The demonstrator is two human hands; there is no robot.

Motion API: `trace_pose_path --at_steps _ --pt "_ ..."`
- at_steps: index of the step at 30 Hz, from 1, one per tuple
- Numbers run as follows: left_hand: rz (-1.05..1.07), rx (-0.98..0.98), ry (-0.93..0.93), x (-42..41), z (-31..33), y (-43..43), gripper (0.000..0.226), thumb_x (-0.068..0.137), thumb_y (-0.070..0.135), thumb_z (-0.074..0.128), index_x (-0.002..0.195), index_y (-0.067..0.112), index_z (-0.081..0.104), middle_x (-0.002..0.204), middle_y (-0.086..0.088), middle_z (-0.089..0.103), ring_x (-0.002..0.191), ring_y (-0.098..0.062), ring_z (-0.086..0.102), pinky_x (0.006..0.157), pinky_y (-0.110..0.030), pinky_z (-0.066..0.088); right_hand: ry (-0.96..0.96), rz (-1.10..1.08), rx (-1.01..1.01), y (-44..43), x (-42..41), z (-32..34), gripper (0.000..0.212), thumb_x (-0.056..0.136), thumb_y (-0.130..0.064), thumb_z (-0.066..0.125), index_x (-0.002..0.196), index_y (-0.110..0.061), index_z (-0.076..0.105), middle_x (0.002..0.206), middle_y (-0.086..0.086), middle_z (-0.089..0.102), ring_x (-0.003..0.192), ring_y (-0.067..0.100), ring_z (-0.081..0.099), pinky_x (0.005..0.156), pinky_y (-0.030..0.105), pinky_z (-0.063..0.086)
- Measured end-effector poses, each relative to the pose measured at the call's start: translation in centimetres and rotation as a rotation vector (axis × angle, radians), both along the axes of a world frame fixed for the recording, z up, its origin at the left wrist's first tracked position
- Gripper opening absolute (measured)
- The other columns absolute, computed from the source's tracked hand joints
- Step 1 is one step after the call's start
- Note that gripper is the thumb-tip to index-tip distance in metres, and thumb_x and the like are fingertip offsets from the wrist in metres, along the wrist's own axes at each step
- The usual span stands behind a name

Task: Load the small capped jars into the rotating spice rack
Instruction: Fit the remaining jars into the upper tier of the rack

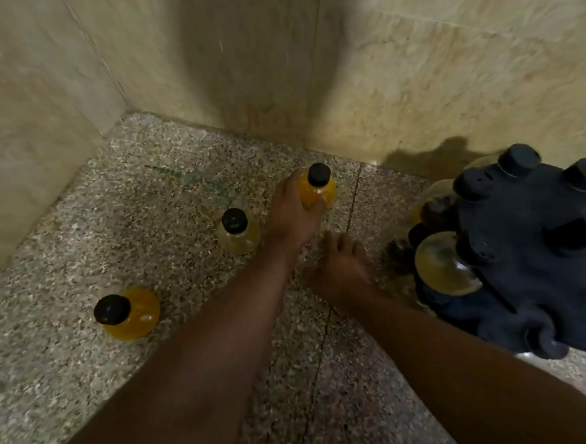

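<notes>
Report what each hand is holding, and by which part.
The left hand holds the far orange jar, grip around its round body below the black cap. The right hand holds nothing.

Three little round jars with black caps are out, all upright. The near orange jar (129, 314) sits far left on the speckled counter (177, 153), the pale jar (239, 233) stands further back, and the far orange jar (317, 189) is gripped by the left hand (291, 218). The spice rack (534, 268) is off to the right, dark plastic with capped jars already slotted in. One clear jar (447, 264) there shows its round bottom.
</notes>
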State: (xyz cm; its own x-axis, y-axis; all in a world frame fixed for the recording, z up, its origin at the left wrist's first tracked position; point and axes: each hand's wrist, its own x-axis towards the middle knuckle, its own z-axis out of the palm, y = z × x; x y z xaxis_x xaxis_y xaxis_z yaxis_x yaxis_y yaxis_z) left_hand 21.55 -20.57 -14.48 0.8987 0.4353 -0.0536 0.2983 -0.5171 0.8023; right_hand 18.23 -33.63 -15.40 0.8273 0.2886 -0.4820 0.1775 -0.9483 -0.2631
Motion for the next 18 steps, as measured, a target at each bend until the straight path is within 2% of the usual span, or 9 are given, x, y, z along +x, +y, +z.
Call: trace_pose_path --at_steps 3,7,12,15,18 --pt "-0.052 0.015 -0.036 1.3 -0.3 0.8 0.071 0.094 0.043 0.065 0.154 0.020 0.035 0.157 -0.007 0.037 0.143 -0.029 0.035 0.116 -0.044 0.033 0.036 0.017 -0.076 0.6 0.6 -0.7 0.098 0.088 -0.073 0.046 0.161 -0.032 -0.005 0.169 0.010 -0.014 0.153 0.043 -0.012 0.116 0.066 0.013" --pt "-0.112 0.050 -0.106 2.7 -0.3 1.2 0.059 0.093 0.038 0.068 0.145 0.018 0.049 0.146 -0.004 0.054 0.134 -0.025 0.048 0.112 -0.043 0.039 0.049 0.013 -0.057 1.2 1.3 -1.8 0.108 0.082 -0.085 0.043 0.159 -0.035 -0.014 0.167 0.007 -0.026 0.151 0.044 -0.022 0.115 0.071 0.006" --pt "-0.096 0.052 -0.125 3.3 -0.9 1.0 0.058 0.090 0.042 0.071 0.141 0.021 0.054 0.139 -0.002 0.060 0.128 -0.026 0.054 0.105 -0.046 0.045 0.044 0.039 -0.087 1.4 2.1 -2.6 0.116 0.075 -0.094 0.037 0.158 -0.034 -0.018 0.165 0.008 -0.029 0.149 0.046 -0.025 0.112 0.078 0.006" --pt "-0.044 0.068 -0.139 3.1 -0.9 0.6 0.054 0.088 0.043 0.072 0.136 0.024 0.056 0.133 0.000 0.062 0.123 -0.028 0.054 0.101 -0.049 0.047 0.013 0.061 -0.096 1.2 2.0 -2.2 0.111 0.077 -0.092 0.035 0.159 -0.034 -0.014 0.166 0.009 -0.028 0.149 0.047 -0.024 0.110 0.080 0.004" --pt "-0.016 0.071 -0.148 2.5 -0.3 0.0 0.051 0.088 0.037 0.073 0.134 0.021 0.058 0.133 -0.003 0.060 0.124 -0.028 0.051 0.104 -0.044 0.045 0.008 0.048 -0.056 0.9 2.0 -2.0 0.104 0.082 -0.087 0.036 0.160 -0.035 -0.009 0.167 0.008 -0.024 0.151 0.045 -0.021 0.111 0.079 0.005"
